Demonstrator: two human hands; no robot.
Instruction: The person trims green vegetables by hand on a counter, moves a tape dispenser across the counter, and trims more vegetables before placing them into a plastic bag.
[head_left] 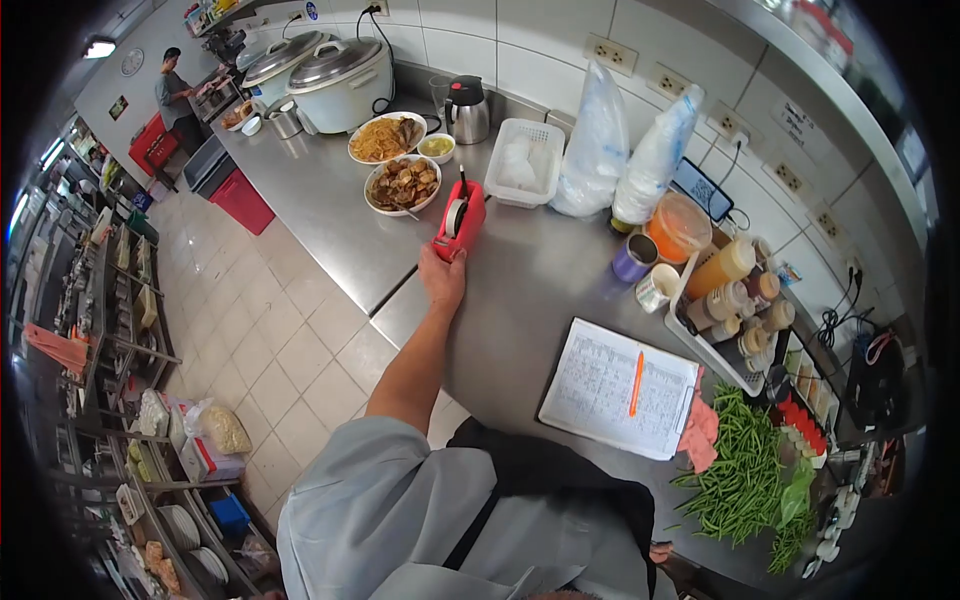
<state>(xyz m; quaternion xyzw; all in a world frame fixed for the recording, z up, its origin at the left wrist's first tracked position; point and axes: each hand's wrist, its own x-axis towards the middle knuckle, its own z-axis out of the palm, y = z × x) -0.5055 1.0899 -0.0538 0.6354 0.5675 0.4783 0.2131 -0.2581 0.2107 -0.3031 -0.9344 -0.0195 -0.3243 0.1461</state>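
One hand [441, 275] — the left — curled round tape dispenser [469, 222].

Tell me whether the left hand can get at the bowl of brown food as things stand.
Probably yes: the bowl of brown food stands close by, uncovered. But the left hand grips the red tape dispenser, so it would likely need to let go first.

Red tape dispenser [471, 222], orange pen [637, 385], purple cup [631, 264], green beans [735, 475], grey sleeve [365, 475].
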